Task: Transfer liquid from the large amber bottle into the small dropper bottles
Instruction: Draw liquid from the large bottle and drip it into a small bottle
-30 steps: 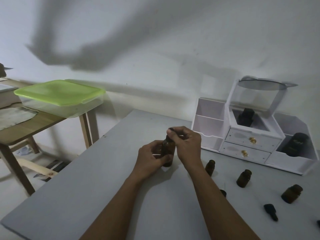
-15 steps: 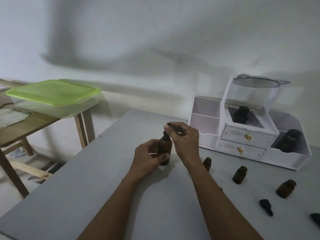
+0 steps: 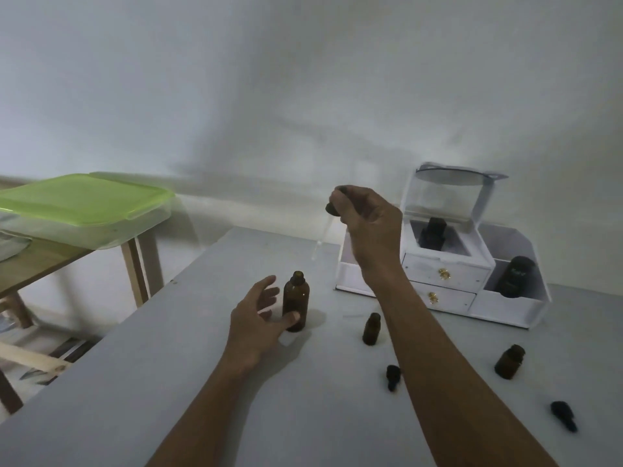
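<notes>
The large amber bottle (image 3: 296,304) stands uncapped and upright on the grey table (image 3: 168,382). My left hand (image 3: 258,326) is spread beside it, thumb touching its lower side, fingers loose. Raised above and behind, my right hand (image 3: 367,224) pinches the black bulb of a dropper (image 3: 332,208), whose glass pipette hangs down toward the table. Two small amber dropper bottles (image 3: 372,329) (image 3: 509,361) stand uncapped to the right, one each side of my right forearm. Two black dropper caps (image 3: 393,377) (image 3: 563,415) lie on the table nearby.
A white organiser (image 3: 445,278) with drawers and a mirror stands at the back right, holding dark bottles (image 3: 432,233) (image 3: 517,277). To the left, off the table, a wooden stand (image 3: 37,261) carries a clear box with a green lid (image 3: 77,203).
My right hand has lifted the dropper out of the large bottle and raised it. My left hand has loosened its grip, now only touching the bottle with the thumb.
</notes>
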Available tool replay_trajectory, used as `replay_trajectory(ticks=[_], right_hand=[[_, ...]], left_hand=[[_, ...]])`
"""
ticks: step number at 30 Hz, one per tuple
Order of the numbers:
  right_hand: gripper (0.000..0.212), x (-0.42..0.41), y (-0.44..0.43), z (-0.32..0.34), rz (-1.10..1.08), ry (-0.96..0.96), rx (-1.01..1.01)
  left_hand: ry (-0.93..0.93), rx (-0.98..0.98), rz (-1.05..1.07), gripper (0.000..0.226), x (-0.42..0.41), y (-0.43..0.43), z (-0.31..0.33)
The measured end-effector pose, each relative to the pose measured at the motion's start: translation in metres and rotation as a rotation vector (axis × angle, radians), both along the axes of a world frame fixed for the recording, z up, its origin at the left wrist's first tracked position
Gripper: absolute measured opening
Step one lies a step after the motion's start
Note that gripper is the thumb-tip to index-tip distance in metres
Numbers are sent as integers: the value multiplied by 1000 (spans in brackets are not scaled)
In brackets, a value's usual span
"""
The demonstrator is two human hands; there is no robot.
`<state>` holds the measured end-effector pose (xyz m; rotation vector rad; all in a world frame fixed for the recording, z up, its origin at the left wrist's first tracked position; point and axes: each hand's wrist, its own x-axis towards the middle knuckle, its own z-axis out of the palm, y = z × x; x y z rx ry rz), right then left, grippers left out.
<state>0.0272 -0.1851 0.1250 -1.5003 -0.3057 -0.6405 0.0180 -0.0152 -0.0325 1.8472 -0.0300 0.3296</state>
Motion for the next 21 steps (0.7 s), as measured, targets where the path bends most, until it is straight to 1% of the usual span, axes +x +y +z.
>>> replay_trajectory(ticks=[1, 3, 5, 7, 9, 13, 15, 18, 21], right_hand=[[9, -3, -9, 1, -12, -1, 7], [12, -9, -26, 0, -33, 6, 27], [13, -13, -44, -4, -41, 22, 39], [14, -17, -61, -10, -40, 39, 30], [13, -19, -77, -18, -58, 62, 5], [8, -20, -101, -34, -95, 103, -4], [9, -20, -107, -38, -111, 104, 8], [8, -17, -110, -42, -141, 95, -13], [7, -15, -108, -47, -146, 89, -68]], left_hand=[[15, -25, 37, 67, -4, 1, 1], [63, -76, 128, 49, -18, 1, 4], [106, -68, 181, 32, -34, -6, 5], [111, -22, 142, 21, -48, -17, 4], [115, 15, 55, 17, -60, -33, 4], [119, 47, -119, 23, -60, -71, 4], [118, 54, -182, 35, -50, -89, 3], [86, 93, -213, 56, -32, -113, 5], [73, 99, -214, 67, -20, -128, 5]])
